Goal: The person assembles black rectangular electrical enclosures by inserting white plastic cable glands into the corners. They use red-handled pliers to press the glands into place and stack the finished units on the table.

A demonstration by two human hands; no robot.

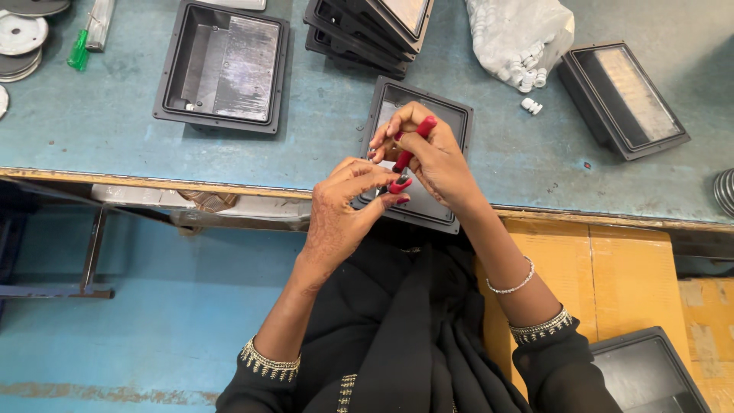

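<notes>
A worn blue tabletop (115, 115) is stretching across the view, carrying an open black housing (223, 67) at the left and a stack of black trays (371, 27) further along. The left hand (344, 210) is curling its fingers together, pinching at the nose of red-handled pliers (407, 157). The right hand (432, 157) is closing around the pliers' handles. Both hands are working over a black tray (440, 115) lying at the tabletop's near edge. A bag of white parts (520, 34) is sitting beyond, and another black housing (623, 99) at the right.
</notes>
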